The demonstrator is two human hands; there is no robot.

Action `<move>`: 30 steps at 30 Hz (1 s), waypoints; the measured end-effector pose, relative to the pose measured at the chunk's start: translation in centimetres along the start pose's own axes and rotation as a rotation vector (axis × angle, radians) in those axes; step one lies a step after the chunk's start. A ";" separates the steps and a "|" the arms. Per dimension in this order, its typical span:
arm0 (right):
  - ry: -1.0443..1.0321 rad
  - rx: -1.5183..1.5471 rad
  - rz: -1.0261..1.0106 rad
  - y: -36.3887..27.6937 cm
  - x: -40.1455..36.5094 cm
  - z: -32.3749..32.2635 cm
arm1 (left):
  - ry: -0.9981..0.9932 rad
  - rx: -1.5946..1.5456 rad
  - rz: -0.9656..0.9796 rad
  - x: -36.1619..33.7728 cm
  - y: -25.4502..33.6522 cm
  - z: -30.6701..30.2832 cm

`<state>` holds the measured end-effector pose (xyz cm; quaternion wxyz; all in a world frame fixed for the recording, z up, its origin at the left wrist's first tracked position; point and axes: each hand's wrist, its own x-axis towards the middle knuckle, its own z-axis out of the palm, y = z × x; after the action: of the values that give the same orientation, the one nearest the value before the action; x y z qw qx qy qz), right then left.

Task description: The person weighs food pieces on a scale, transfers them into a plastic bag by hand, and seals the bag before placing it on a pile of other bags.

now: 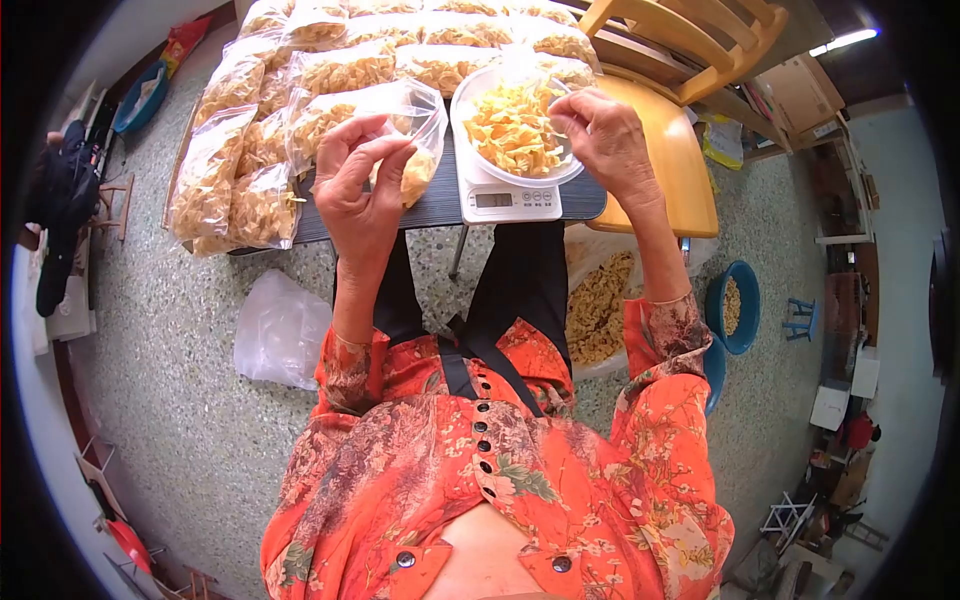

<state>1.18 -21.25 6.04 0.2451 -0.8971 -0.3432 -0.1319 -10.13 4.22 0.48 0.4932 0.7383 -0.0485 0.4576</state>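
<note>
My left hand pinches the edge of a clear plastic bag, which stands partly filled at the table's edge. Pale yellow, curled dried slices fill a round white bowl to the right of that bag. The bowl rests on a white digital kitchen scale; its display is too small to read. Over the bowl's right rim, my right hand has thumb and fingertips pressed together. Whatever they may hold is hidden from me.
Several filled clear bags cover the dark table. A wooden chair adjoins it on the right. Below are a large open bag of dried pieces, a blue basin and a whitish plastic bag on the floor.
</note>
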 end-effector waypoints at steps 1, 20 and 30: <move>0.118 -0.049 -0.018 0.5 0.2 -0.1 | 0.002 -0.008 -0.015 -0.1 0.0 0.0; -0.071 -0.377 0.092 0.2 5.6 4.4 | -0.078 0.029 -0.047 -0.1 0.9 0.3; 0.024 -0.180 0.070 0.5 4.4 3.7 | -0.058 0.071 -0.038 0.2 0.8 -0.3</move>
<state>5.01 -17.24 4.54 0.1721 -0.9253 -0.2953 -0.1643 -10.66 4.12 1.17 0.4738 0.7690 -0.0326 0.4279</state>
